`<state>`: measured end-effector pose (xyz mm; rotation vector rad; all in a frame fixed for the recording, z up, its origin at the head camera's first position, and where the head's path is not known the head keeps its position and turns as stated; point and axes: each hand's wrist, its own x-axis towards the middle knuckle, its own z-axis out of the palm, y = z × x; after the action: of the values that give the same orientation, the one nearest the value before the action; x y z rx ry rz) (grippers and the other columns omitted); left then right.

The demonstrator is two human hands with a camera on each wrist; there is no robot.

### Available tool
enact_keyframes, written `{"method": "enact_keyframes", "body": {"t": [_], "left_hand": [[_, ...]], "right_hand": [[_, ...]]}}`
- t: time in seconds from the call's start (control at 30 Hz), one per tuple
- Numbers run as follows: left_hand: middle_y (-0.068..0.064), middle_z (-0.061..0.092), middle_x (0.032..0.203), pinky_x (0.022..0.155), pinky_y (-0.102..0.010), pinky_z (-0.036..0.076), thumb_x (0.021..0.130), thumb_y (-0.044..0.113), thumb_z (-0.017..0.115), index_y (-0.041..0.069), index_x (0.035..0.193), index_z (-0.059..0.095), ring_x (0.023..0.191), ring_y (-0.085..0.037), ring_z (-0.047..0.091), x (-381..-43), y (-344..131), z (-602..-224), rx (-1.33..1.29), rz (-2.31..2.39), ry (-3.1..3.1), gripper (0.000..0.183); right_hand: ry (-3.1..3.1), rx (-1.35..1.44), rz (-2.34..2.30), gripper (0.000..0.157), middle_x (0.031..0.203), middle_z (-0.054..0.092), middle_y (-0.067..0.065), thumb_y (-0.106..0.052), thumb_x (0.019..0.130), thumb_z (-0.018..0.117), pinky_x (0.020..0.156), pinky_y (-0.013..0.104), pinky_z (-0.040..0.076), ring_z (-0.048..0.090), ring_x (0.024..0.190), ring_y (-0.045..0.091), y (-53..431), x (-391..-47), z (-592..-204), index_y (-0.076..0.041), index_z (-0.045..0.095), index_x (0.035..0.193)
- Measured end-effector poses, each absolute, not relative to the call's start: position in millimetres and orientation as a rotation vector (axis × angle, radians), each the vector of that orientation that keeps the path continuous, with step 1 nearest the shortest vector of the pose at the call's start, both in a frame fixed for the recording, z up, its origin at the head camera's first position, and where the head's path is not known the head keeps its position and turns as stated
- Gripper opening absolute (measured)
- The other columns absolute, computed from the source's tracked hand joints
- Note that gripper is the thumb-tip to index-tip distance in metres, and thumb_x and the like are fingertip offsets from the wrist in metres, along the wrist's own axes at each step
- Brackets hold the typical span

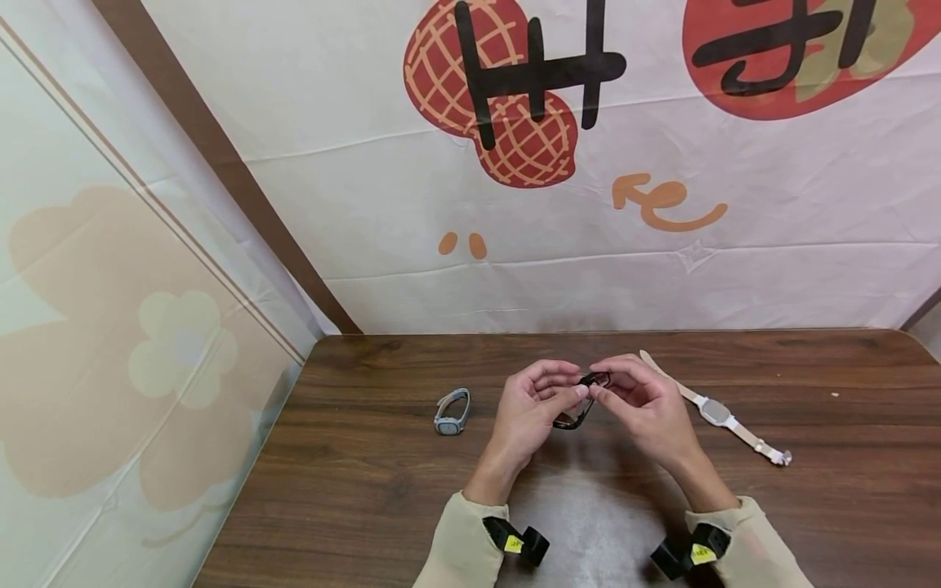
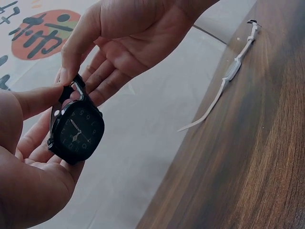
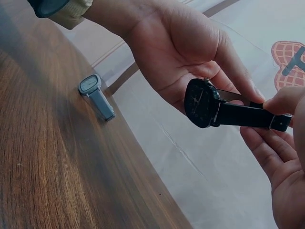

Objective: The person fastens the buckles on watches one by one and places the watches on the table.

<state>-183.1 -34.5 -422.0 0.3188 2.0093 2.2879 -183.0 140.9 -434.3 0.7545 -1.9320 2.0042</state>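
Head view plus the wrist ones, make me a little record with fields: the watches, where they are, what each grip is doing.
Black watch: held up over the table; dark dial, pale numerals
Left grip: holds the black watch
Right grip: also holds the black watch
Blue-grey watch: on the table to the left, strap looped
White watch: on the table to the right, laid out lengthwise

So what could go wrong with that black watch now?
The black watch might slip and drop onto the wooden table, since the left hand and right hand hold it up with fingers and thumbs. Its strap could get bent where the thumbs meet. The right hand might also bump the white watch lying close by.
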Motion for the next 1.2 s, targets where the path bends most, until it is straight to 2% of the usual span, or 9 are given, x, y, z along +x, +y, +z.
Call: {"method": "enact_keyframes", "body": {"t": [0.27, 0.4, 0.53, 0.73, 0.97, 1.2], "left_hand": [[-0.011, 0.070, 0.095, 0.071, -0.026, 0.059, 0.087, -0.001, 0.072, -0.008, 0.112, 0.063, 0.079, -0.010, 0.069, -183.4, -33.3, -423.3, 0.285, 2.327, 1.952, 0.027], [-0.011, 0.070, 0.095, 0.073, -0.027, 0.059, 0.088, -0.003, 0.071, -0.010, 0.112, 0.061, 0.078, -0.010, 0.069, -183.7, -33.5, -423.2, 0.269, 2.346, 1.926, 0.027], [-0.010, 0.070, 0.095, 0.075, -0.030, 0.059, 0.088, -0.002, 0.072, -0.008, 0.112, 0.062, 0.079, -0.010, 0.069, -183.6, -34.5, -422.2, 0.265, 2.329, 1.947, 0.027], [-0.006, 0.069, 0.096, 0.067, -0.025, 0.058, 0.087, 0.001, 0.074, -0.005, 0.117, 0.063, 0.076, -0.010, 0.067, -183.8, -34.6, -422.4, 0.290, 2.268, 1.937, 0.032], [-0.019, 0.070, 0.101, 0.071, -0.025, 0.059, 0.089, -0.002, 0.070, -0.007, 0.119, 0.062, 0.077, -0.009, 0.069, -183.4, -35.5, -421.7, 0.324, 2.290, 1.953, 0.031], [-0.017, 0.070, 0.099, 0.076, -0.035, 0.060, 0.090, -0.003, 0.068, -0.010, 0.120, 0.060, 0.079, -0.009, 0.070, -182.8, -35.2, -419.9, 0.330, 2.300, 1.947, 0.033]], "right_hand": [[-2.046, 0.695, 1.942, 0.035, 0.103, 0.066, 0.003, 0.013, 0.086, 0.066, 0.073, 0.020, 0.056, 0.066, 0.088, 0.012, 140.8, -183.0, -434.8, 0.006, 0.062, 0.120], [-2.117, 0.648, 1.947, 0.040, 0.105, 0.066, 0.001, 0.009, 0.087, 0.069, 0.073, 0.022, 0.056, 0.067, 0.088, 0.013, 140.2, -181.9, -433.2, 0.001, 0.060, 0.125], [-2.112, 0.630, 1.926, 0.037, 0.104, 0.067, -0.002, 0.009, 0.088, 0.067, 0.073, 0.022, 0.057, 0.069, 0.087, 0.012, 139.1, -181.1, -432.2, 0.002, 0.060, 0.123], [-2.071, 0.583, 1.870, 0.033, 0.101, 0.070, -0.004, 0.013, 0.086, 0.066, 0.069, 0.021, 0.056, 0.069, 0.084, 0.009, 139.1, -181.2, -432.8, 0.003, 0.064, 0.118], [-2.054, 0.603, 1.909, 0.034, 0.104, 0.067, -0.001, 0.012, 0.086, 0.067, 0.069, 0.024, 0.057, 0.069, 0.083, 0.010, 138.9, -180.4, -432.3, 0.004, 0.063, 0.119], [-2.021, 0.668, 1.932, 0.031, 0.100, 0.068, -0.001, 0.014, 0.087, 0.064, 0.069, 0.023, 0.057, 0.069, 0.083, 0.010, 140.1, -181.8, -433.2, 0.006, 0.063, 0.117]]}}
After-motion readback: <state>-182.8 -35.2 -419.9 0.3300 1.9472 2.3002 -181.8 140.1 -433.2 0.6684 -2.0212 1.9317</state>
